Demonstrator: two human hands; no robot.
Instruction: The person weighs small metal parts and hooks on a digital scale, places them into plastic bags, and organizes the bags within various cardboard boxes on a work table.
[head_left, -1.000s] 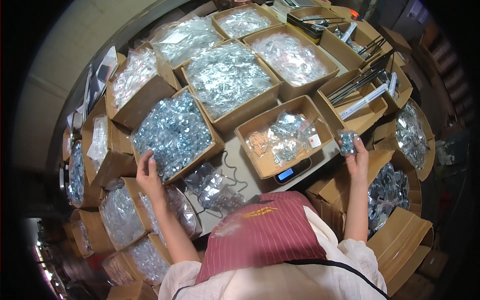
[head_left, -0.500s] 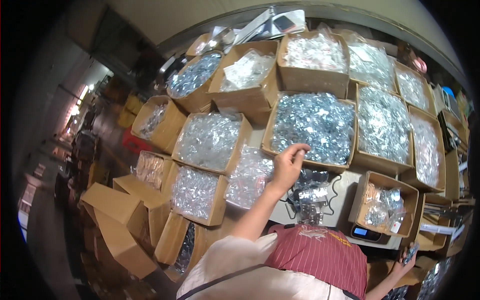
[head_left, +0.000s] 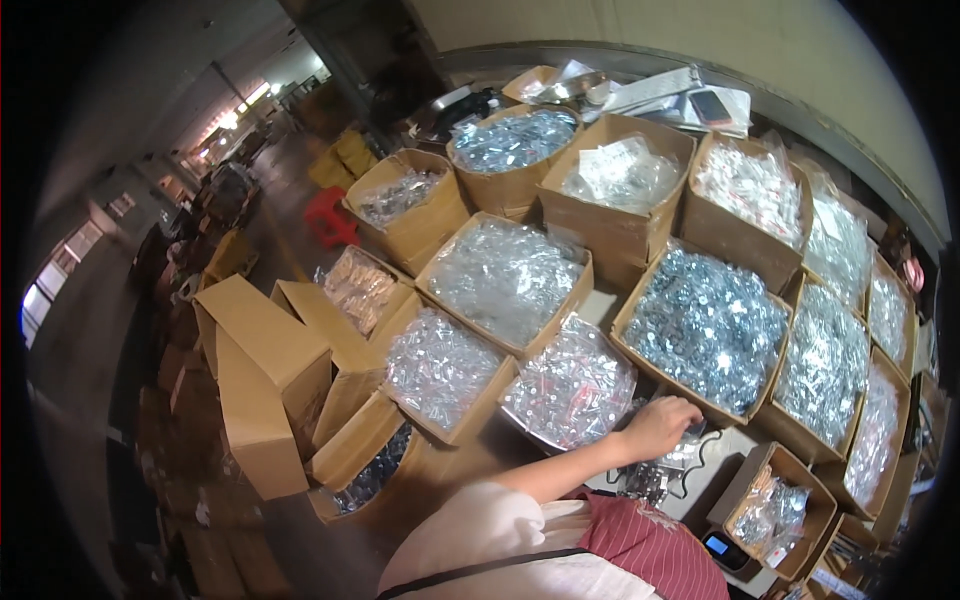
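My left hand reaches in over the bench, fingers curled downward and close together; what they hold, if anything, is hidden. Just beyond it stands a cardboard box full of small bluish metal pieces. Under and nearer than the hand lies a heap of shiny dark metal parts, with bent black wire beside it. To the hand's left, a pile of clear packets of small hardware rests at the bench edge. My right hand is out of view.
A small carton of bagged parts stands at right, by a device with a lit blue display. Filled cartons crowd the back and left, including one of clear bags. Open empty-looking cartons and a red stool are farther left.
The view has swung left, so the scene shifts rightward. My left hand has come from the box's front edge down over the metal parts. My right hand, which held a small item, has left view.
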